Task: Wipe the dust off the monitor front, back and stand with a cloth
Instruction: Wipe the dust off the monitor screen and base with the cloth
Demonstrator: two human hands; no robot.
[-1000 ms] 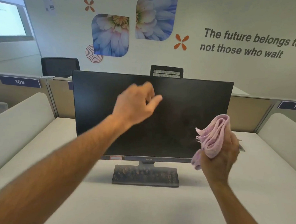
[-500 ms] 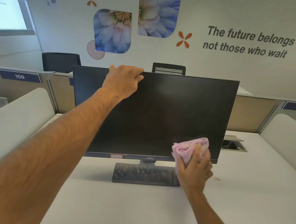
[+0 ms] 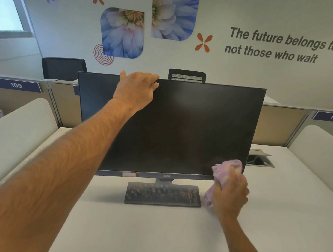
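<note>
**Cloth at the monitor's lower corner**

White desk surface (image 3: 155,238) filled the near view, with padded side dividers and a pale wall beyond that carried flower prints (image 3: 122,33) and grey lettering (image 3: 279,45). Two dark chair backs (image 3: 64,69) stood behind the far partition.

On the desk stood the monitor (image 3: 191,127), upright, its dark screen facing the person and its long axis running side to side. Its flat rectangular stand (image 3: 162,194) lay below the middle of the screen, long side also left to right, its top mottled with dust.

The left hand (image 3: 136,91) was hooked over the top edge of the screen, left of the middle, fingers curled down behind the panel and thumb lying along the front of the rim. It gripped the monitor and nothing else.

The right hand (image 3: 229,196) was closed in a loose fist around a bunched pink cloth (image 3: 227,168). The wad stuck out above the knuckles and pressed against the lower right corner of the screen, covering the bottom bezel there; a further fold hung out below the hand on its left side, just to the right of the stand. A recessed cable hatch (image 3: 260,159) sat in the desk above and to the right of this hand, partly hidden by the screen's edge.
</note>
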